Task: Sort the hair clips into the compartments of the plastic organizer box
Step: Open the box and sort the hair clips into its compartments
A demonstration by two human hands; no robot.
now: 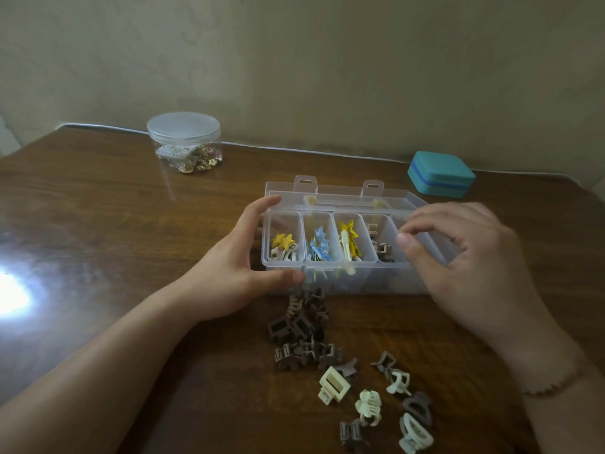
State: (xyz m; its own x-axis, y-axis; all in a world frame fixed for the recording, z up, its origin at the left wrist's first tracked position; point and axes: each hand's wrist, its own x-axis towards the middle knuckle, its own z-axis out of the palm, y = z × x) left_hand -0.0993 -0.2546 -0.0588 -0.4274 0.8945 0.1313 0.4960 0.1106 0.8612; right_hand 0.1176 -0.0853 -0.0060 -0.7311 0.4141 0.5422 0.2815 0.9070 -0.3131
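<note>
Loose brown and cream plastic claw hair clips (343, 371) lay scattered on the near part of the brown wooden table (114, 224), just in front of the clear plastic organizer box (330, 267). Left hand (239, 263) gripped the box's left end, thumb on the near front edge, fingers curled round the far corner. Right hand (465, 257) hovered over the box's right compartments w/ fingers loosely curled, thumb and forefinger close together; couldn't tell if they pinched anything. Box compartments, left to right: yellow star clips (283, 240), blue star clips (319, 240), yellow and white clips (347, 239), brown clips (383, 247). Far left stood a round clear lidded jar (184, 142) w/ small trinkets; far right, a teal case (440, 173).
</note>
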